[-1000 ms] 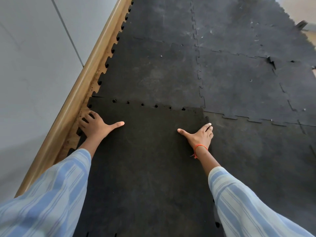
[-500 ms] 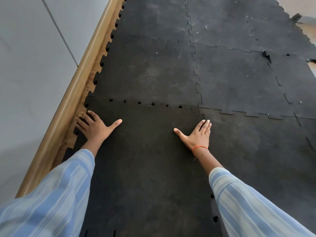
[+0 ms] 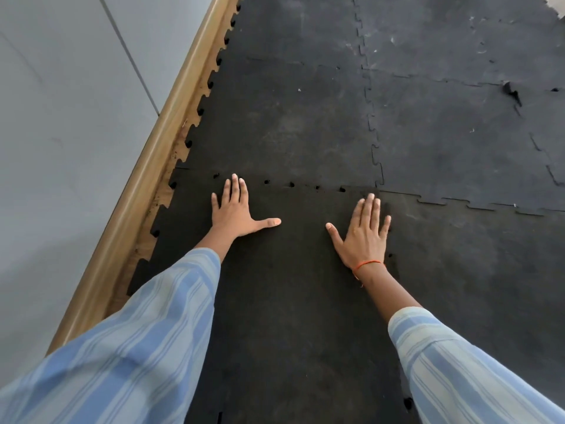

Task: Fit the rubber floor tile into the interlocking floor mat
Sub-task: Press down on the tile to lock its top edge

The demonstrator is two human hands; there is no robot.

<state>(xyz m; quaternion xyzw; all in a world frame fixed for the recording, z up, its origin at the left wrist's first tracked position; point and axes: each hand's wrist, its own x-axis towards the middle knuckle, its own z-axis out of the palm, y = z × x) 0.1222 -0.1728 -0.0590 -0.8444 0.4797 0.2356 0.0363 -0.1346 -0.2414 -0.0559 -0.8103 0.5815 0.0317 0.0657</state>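
Your left hand (image 3: pixel 234 209) and right hand (image 3: pixel 363 232) lie flat on the far end of the tile (image 3: pixel 290 301), fingers (image 3: pixel 234 186) spread and grasping nothing. The tile sits near you, its far edge against the mat (image 3: pixel 290 127), with small gaps showing along that seam. Its left teeth lie beside the wooden trim (image 3: pixel 146 175) at the foot of the wall (image 3: pixel 61 117). An orange thread (image 3: pixel 367 264) circles your right wrist.
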